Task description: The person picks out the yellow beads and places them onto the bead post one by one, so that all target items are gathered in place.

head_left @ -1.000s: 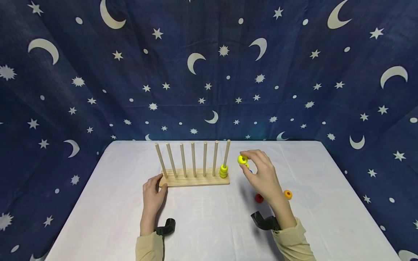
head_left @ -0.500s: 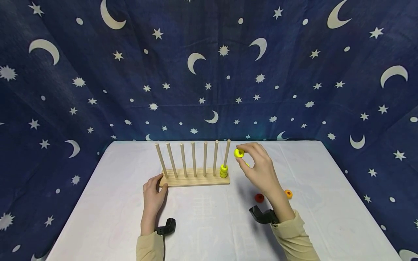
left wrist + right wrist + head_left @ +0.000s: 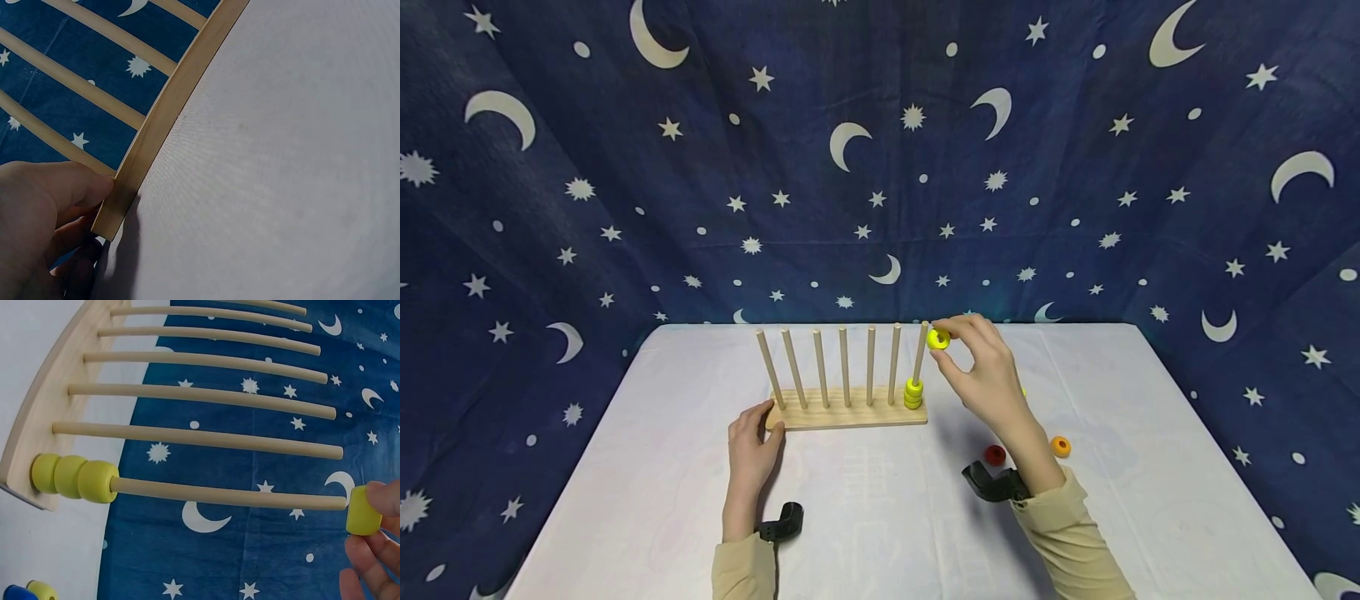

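Observation:
A pale wooden pegboard (image 3: 847,422) with several upright pegs stands near the table's back. Three yellow beads (image 3: 913,394) are stacked at the foot of its rightmost peg. My left hand (image 3: 754,446) grips the left end of the base, its thumb on the front edge in the left wrist view. Between thumb and fingers, my right hand (image 3: 988,379) pinches another yellow bead (image 3: 937,339) with a hole through it. In the right wrist view that held bead (image 3: 364,511) is right at the tip of the rightmost peg (image 3: 231,494); whether they touch I cannot tell.
A red bead (image 3: 995,455) and an orange bead (image 3: 1060,447) lie on the white tabletop (image 3: 865,517) by the right forearm. In the right wrist view, a blue bead (image 3: 19,594) and a yellow one (image 3: 42,590) sit beyond the base. A starry curtain (image 3: 820,167) hangs behind.
My right hand has moved left and away from me, bringing the pinched yellow bead from right of the pegboard to the top of the rightmost peg. The left hand stays where it was.

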`<state>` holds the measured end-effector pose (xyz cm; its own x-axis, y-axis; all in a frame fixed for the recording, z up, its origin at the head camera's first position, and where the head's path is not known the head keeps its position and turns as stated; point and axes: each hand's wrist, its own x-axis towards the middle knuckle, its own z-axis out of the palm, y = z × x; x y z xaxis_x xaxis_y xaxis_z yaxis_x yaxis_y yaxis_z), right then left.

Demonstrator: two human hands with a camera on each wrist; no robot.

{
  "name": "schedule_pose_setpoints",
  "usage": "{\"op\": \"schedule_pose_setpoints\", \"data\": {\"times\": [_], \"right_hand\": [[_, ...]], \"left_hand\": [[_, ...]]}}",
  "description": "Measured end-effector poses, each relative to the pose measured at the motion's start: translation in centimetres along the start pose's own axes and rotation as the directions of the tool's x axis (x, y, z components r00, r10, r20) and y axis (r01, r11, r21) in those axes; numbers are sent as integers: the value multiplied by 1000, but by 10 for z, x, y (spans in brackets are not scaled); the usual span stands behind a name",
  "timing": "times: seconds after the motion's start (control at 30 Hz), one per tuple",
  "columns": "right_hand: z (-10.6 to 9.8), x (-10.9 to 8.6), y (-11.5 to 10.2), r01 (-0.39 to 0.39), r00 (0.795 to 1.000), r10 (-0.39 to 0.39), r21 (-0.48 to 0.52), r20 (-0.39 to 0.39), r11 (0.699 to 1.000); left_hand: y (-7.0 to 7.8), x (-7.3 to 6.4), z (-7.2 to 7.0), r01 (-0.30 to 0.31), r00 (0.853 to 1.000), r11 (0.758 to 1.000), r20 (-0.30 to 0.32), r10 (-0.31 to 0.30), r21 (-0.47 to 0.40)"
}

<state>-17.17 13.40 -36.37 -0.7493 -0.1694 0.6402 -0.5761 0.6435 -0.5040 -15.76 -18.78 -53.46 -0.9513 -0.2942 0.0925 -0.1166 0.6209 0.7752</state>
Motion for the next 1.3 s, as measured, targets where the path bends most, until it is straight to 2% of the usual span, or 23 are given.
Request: {"op": "schedule_pose_setpoints", "data": {"times": [0.8, 1.2, 1.3], "right_hand": [[10, 17, 0, -26, 1000, 27, 41, -15, 999], [13, 21, 1, -45, 999, 45, 53, 2, 998], [14, 22, 1, -44, 999, 44, 62, -1, 997]], "left_hand": [[2, -2, 1, -14, 999, 1000, -29, 14, 10], [3, -6, 2, -56, 995, 998, -83, 55, -4], [2, -4, 2, -35, 997, 999, -65, 34, -6]]}}
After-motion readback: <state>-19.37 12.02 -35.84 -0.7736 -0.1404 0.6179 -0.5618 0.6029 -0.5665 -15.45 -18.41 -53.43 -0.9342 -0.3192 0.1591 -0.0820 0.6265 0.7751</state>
